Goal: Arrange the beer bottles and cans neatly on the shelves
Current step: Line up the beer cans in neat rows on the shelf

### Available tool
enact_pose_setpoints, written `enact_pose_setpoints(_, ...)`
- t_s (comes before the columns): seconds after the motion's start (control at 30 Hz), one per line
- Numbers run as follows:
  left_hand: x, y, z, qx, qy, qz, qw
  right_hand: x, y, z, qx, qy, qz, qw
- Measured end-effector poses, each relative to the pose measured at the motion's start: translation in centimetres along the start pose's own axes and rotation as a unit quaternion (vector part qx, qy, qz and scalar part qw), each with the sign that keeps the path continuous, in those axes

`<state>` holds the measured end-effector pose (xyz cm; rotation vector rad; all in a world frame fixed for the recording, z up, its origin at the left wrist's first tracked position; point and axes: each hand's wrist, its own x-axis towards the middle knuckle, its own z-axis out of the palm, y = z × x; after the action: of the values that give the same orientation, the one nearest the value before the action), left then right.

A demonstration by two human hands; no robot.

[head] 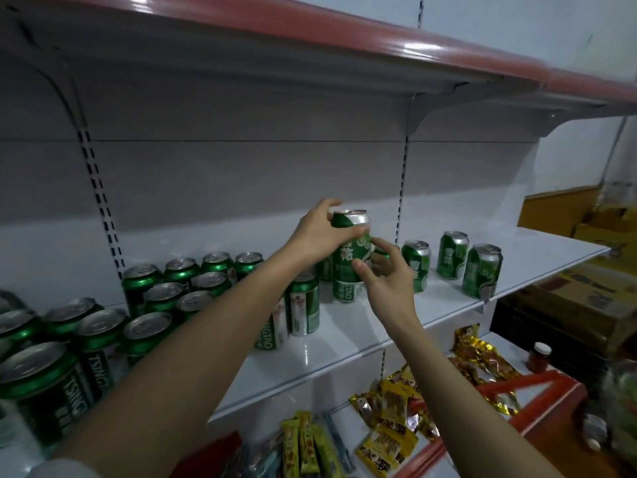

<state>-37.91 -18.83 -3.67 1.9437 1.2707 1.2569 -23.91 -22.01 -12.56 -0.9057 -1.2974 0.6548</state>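
Nearest, on the lower shelf, lay yellow snack packets (386, 439) and gold foil wrappers (482, 353), with a small red-lidded jar (538, 357) to the right of them. Above these ran the white middle shelf (344, 343). At its near left stood a crowded cluster of green Tsingtao beer cans (96, 326), upright and touching one another, reaching back toward the rear panel. Three more green cans (451, 262) stood apart from each other at the far right of the same shelf.

Between those groups, the left hand (320, 232) gripped a green and silver beer can (351, 243) near its top, thumb and fingers curled round it. That can sat upright on top of another can (344, 291) standing on the shelf, whose label read upside down. The right hand (389, 274) was at the held can's right side, fingers loosely spread, thumb touching the can's lower part; whether the other fingers touched it could not be told. Farther up hung the red-edged top shelf (379, 32).
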Motion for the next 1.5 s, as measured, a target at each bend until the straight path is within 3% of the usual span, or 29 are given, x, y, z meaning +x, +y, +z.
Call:
enact_pose_setpoints(0.1, -1.0, 0.5, -3.2, -0.029, -0.034, -0.022, 0.999, -0.7, -1.2, 1.6, 0.053, -0.045, 0.013, 0.997)
enact_pose_setpoints(0.33, -4.5, 0.9, -10.4, -0.026, 0.040, -0.027, 0.998, -1.5, -3.7, 6.7, 0.101, -0.156, 0.002, 0.983)
enact_pose_setpoints(0.63, -9.6, -0.5, -21.6, -0.011, 0.150, -0.071, 0.986, -0.6, -7.9, 17.0, -0.054, -0.274, -0.054, 0.959)
enact_pose_setpoints(1.1, -13.9, -5.7, -34.2, 0.001, 0.259, -0.141, 0.956, -1.6, -11.2, 33.0, -0.066, -0.442, -0.044, 0.893)
enact_pose_setpoints(1.3, -15.1, -9.5, -36.7, 0.017, 0.263, -0.167, 0.950, -2.3, -9.9, 38.3, -0.072, -0.458, -0.062, 0.884)
enact_pose_setpoints(1.5, -14.7, -13.2, -37.9, 0.096, 0.226, -0.219, 0.944, -2.1, -8.4, 42.1, -0.191, -0.459, -0.061, 0.866)
